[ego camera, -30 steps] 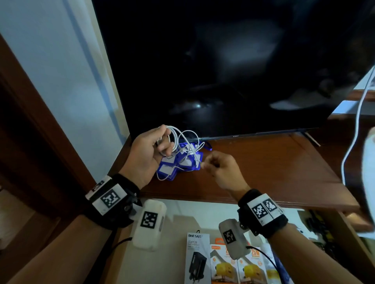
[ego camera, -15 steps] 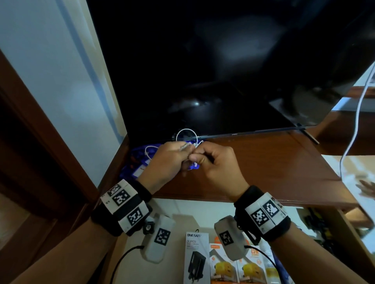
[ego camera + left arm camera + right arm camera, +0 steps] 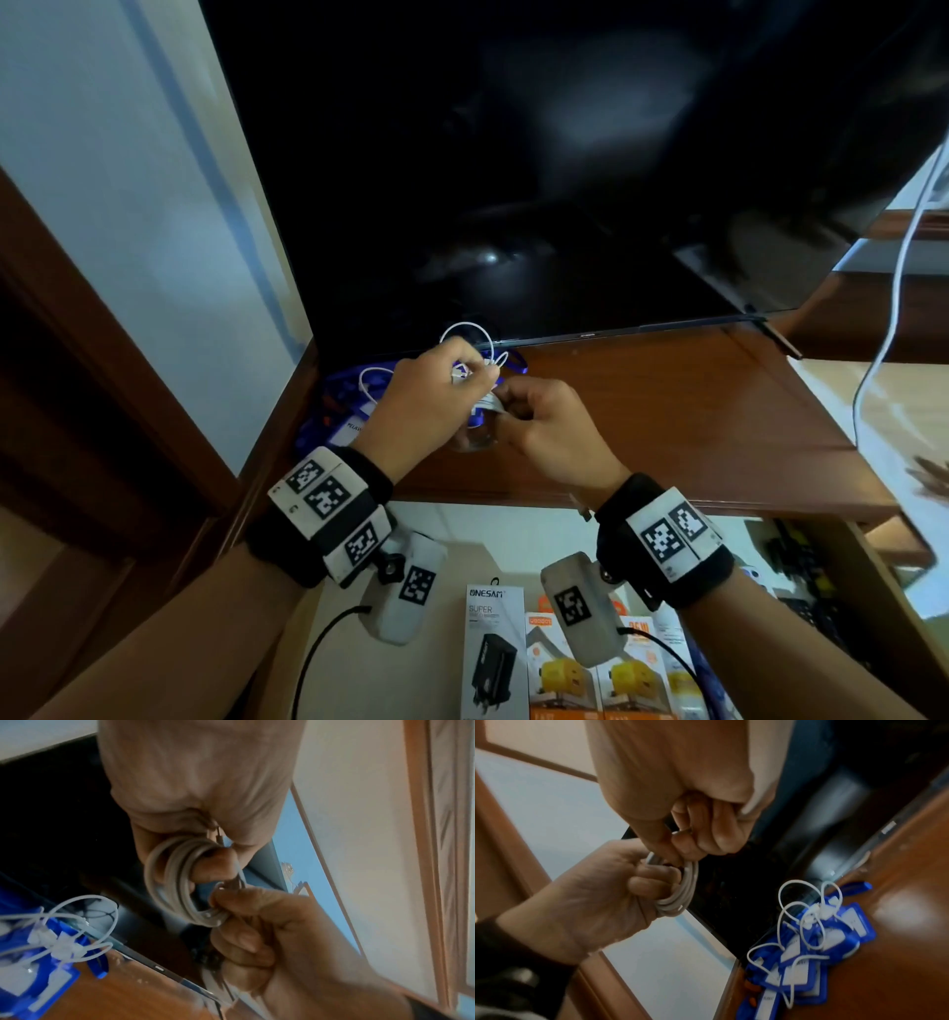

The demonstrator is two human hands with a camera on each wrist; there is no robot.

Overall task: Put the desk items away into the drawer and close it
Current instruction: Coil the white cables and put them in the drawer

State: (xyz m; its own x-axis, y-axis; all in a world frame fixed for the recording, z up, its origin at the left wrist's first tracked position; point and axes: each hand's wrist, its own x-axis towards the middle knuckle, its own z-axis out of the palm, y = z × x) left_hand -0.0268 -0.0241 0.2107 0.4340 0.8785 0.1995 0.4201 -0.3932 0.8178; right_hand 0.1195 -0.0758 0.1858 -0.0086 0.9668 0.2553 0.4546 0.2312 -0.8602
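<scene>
A coiled white cable (image 3: 485,403) hangs a little above the brown desk top (image 3: 667,411), in front of the dark screen. My left hand (image 3: 426,406) has its fingers curled through the coil (image 3: 177,882). My right hand (image 3: 549,431) pinches the same coil (image 3: 682,898) from the other side. A pile of blue tags (image 3: 339,416) with thin white loops lies on the desk's far-left corner, behind my left hand (image 3: 821,943). The open drawer (image 3: 493,534) shows below the desk edge.
Boxed chargers sit in the drawer: a white one (image 3: 493,652) and yellow-printed ones (image 3: 560,668). Dark items fill its right side (image 3: 801,565). The big screen (image 3: 513,180) stands at the back of the desk. A white cord (image 3: 883,334) hangs at the right.
One second ago my left hand alone held the loose cable and my right hand was apart. The right hand has since joined it, and both now hold a tighter coil.
</scene>
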